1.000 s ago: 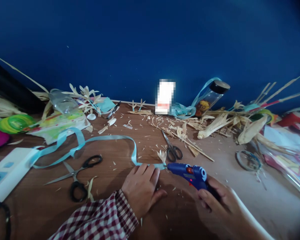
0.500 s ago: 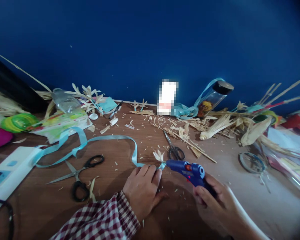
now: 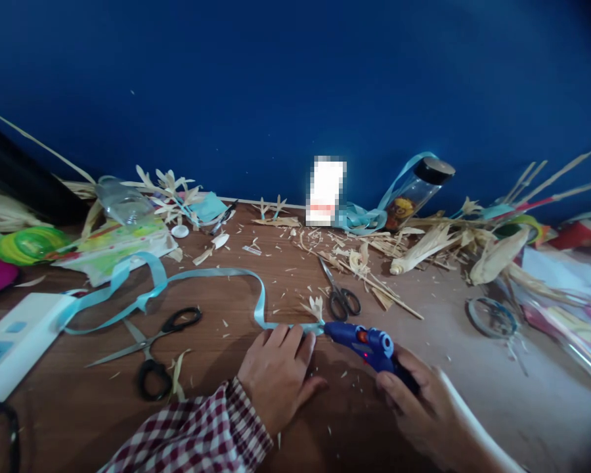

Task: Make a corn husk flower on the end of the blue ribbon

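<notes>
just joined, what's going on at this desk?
A person's right hand has its grip on a blue glue gun, a red light glowing on its side. The nozzle is at the end of a light-blue ribbon, beside a small pale petal piece. The left hand lies over the ribbon; whether it pinches or just presses isn't clear. Open scissors lie to its left.

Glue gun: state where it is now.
In the head view, the glue gun is right of centre in the right hand, its nozzle at the light-blue ribbon near the left hand.

Left hand lies palm-down; right hand grips.
</notes>
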### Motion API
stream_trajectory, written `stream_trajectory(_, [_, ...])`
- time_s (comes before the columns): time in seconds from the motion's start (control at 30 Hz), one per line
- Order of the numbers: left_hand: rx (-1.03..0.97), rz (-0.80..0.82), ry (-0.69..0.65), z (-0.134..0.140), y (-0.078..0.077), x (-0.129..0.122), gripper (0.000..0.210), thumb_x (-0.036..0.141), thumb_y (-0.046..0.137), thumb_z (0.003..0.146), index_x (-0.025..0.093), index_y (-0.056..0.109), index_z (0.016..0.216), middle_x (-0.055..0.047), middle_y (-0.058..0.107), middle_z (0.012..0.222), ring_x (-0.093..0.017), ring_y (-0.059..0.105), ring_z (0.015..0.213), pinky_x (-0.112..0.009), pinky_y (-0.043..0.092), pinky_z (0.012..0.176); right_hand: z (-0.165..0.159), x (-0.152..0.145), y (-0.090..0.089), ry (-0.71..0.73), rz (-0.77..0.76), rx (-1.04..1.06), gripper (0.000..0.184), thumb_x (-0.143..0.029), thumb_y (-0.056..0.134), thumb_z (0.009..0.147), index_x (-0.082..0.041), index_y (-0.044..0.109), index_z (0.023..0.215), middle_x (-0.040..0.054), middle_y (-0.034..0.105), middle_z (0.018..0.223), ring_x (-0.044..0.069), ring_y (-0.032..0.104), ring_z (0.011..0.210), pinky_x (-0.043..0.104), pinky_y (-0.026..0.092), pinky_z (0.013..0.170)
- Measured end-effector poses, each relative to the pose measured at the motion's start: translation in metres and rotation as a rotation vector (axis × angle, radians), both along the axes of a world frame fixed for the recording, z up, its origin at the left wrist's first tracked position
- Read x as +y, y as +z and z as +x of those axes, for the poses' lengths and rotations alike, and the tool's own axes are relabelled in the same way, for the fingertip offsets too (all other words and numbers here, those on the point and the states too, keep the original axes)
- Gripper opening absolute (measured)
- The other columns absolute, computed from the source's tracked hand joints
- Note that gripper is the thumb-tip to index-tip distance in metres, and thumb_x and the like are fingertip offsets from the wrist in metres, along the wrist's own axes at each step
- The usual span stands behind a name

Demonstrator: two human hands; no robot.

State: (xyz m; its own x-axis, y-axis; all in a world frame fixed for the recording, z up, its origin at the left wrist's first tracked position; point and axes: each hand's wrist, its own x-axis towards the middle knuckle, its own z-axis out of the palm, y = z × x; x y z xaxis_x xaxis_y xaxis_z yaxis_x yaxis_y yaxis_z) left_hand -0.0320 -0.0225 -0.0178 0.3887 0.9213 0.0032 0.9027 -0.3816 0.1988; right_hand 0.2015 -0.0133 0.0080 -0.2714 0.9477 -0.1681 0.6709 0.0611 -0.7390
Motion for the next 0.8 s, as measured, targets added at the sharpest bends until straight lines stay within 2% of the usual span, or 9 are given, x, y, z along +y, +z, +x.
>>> stream_trajectory(0.1, [-0.01, -0.006, 0.024, -0.001, 0.0, 0.0, 0.049, 0.051, 0.051, 0.083, 0.016, 0.054, 0.118, -0.01, 0.059, 0.109, -0.028, 0.052, 0.097, -0.043, 0.047, 0.078, 0.002, 0.002, -0.001, 0.044, -0.031, -0.077, 0.032, -0.04, 0.048, 0.086, -0.014, 0.06, 0.103, -0.0005, 0.058, 0.057, 0.014, 0.051, 0.05, 0.022, 0.042, 0.047])
stream_trajectory(0.23, [-0.01, -0.027, 0.035, -0.003, -0.001, 0.0, 0.045, 0.049, 0.049, 0.085, 0.014, 0.057, 0.111, -0.011, 0.06, 0.107, -0.027, 0.053, 0.097, -0.043, 0.048, 0.077, 0.004, 0.001, 0.005, 0.011, 0.011, -0.098, 0.033, -0.041, 0.047, 0.086, -0.015, 0.059, 0.103, 0.0006, 0.06, 0.063, 0.015, 0.054, 0.055, 0.023, 0.044, 0.053])
stream_trajectory(0.4, [0.002, -0.017, 0.018, -0.004, -0.003, 0.0, 0.046, 0.05, 0.05, 0.084, 0.013, 0.056, 0.112, -0.011, 0.06, 0.108, -0.028, 0.053, 0.098, -0.044, 0.048, 0.078, 0.002, -0.004, 0.013, -0.054, 0.011, -0.036, 0.033, -0.044, 0.043, 0.086, -0.016, 0.061, 0.086, 0.0, 0.056, 0.057, 0.014, 0.051, 0.051, 0.023, 0.041, 0.047])
stream_trajectory(0.5, [0.009, -0.009, 0.017, -0.003, -0.003, 0.0, 0.046, 0.049, 0.05, 0.084, 0.013, 0.057, 0.112, -0.011, 0.06, 0.108, -0.027, 0.053, 0.098, -0.043, 0.048, 0.078, -0.002, -0.003, 0.009, -0.001, -0.005, -0.036, 0.03, -0.043, 0.044, 0.087, -0.017, 0.059, 0.082, -0.0008, 0.055, 0.056, 0.013, 0.05, 0.051, 0.022, 0.041, 0.048])
stream_trajectory(0.63, [0.009, -0.011, 0.033, -0.002, -0.001, -0.001, 0.044, 0.048, 0.052, 0.084, 0.014, 0.057, 0.111, -0.011, 0.06, 0.107, -0.027, 0.053, 0.096, -0.042, 0.048, 0.077, -0.007, 0.001, 0.0, 0.089, 0.013, -0.059, 0.025, -0.038, 0.048, 0.087, -0.017, 0.058, 0.094, -0.0016, 0.057, 0.059, 0.013, 0.051, 0.053, 0.02, 0.041, 0.05])
stream_trajectory(0.8, [-0.001, -0.01, 0.03, -0.003, -0.001, -0.002, 0.045, 0.049, 0.051, 0.084, 0.013, 0.057, 0.11, -0.011, 0.06, 0.107, -0.027, 0.053, 0.097, -0.042, 0.049, 0.077, 0.0, 0.003, -0.002, 0.055, 0.04, -0.081, 0.026, -0.039, 0.046, 0.087, -0.017, 0.058, 0.093, -0.0016, 0.057, 0.058, 0.013, 0.051, 0.052, 0.021, 0.041, 0.049])
